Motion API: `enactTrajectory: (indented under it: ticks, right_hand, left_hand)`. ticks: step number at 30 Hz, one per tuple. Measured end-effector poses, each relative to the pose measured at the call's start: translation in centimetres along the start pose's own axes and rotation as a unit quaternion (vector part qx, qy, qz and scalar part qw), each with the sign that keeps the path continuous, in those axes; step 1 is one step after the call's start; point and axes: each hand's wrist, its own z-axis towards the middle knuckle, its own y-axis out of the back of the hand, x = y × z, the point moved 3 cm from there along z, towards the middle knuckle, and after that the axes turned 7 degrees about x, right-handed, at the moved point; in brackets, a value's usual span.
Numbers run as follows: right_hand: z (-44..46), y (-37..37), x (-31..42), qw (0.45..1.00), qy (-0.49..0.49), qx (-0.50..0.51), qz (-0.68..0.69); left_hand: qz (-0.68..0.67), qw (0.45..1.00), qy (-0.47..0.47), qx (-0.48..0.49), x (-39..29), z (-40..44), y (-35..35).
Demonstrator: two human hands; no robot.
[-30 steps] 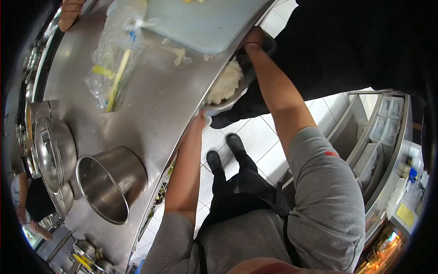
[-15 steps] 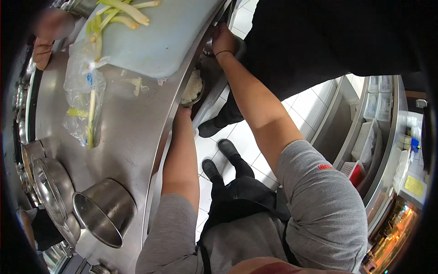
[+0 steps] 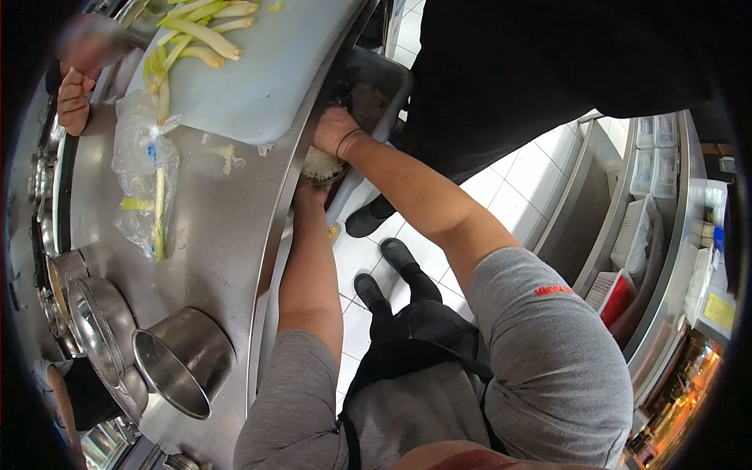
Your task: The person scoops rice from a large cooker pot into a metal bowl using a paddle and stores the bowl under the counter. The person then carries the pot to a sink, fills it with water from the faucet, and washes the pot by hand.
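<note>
Below the counter edge, a round bowl of white, grainy food [image 3: 321, 166] is partly covered by my hands. My left hand [image 3: 312, 193] grips the bowl's near side from below, most of its fingers out of sight. Directly above the bowl's far side is my right hand [image 3: 338, 131], with a dark band at the wrist. It bends down toward the food, and its fingers are hidden, so whether it holds anything does not show. Behind it an open grey bin [image 3: 395, 90] with dark contents sits under the counter.
On the steel counter [image 3: 211, 258] are a white cutting board [image 3: 266, 86] with leek or scallion stalks [image 3: 200, 39], a plastic bag [image 3: 145, 157], a steel pot [image 3: 188, 360] and a strainer [image 3: 98, 329]. A person in black [image 3: 540, 70] stands close on the right; another person's hand [image 3: 74, 102] is across the counter.
My right hand has come back toward me from the far end of the bin to the bowl of white food. The bin shows more. My left hand stays at the bowl.
</note>
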Motion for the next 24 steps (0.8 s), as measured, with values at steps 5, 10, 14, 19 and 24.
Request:
enactTrajectory:
  ticks: [5, 10, 14, 19, 24]
  right_hand:
    - [0.2, 0.1, -3.4, 0.993, -0.100, 0.012, 0.064]
    - [0.7, 1.6, -7.5, 0.887, -0.287, -0.256, 0.255]
    - [0.9, 1.0, -7.4, 0.930, -0.290, -0.081, 0.212]
    - [-2.7, -1.3, -5.9, 0.953, -0.260, -0.109, 0.112]
    - [-1.3, 0.4, -6.6, 0.947, -0.257, -0.023, 0.193]
  left_hand:
    - [-0.049, 0.997, 0.002, 0.064, -0.4, -2.7, -2.2]
    - [-0.086, 0.995, -0.024, 0.051, -0.5, -5.9, -4.7]
    - [-0.045, 0.996, -0.061, -0.046, 0.0, -8.6, -3.0]
    - [0.150, 0.972, -0.097, -0.153, 0.2, -11.9, -3.7]
    - [0.174, 0.960, -0.202, -0.088, -2.0, -8.3, -2.2]
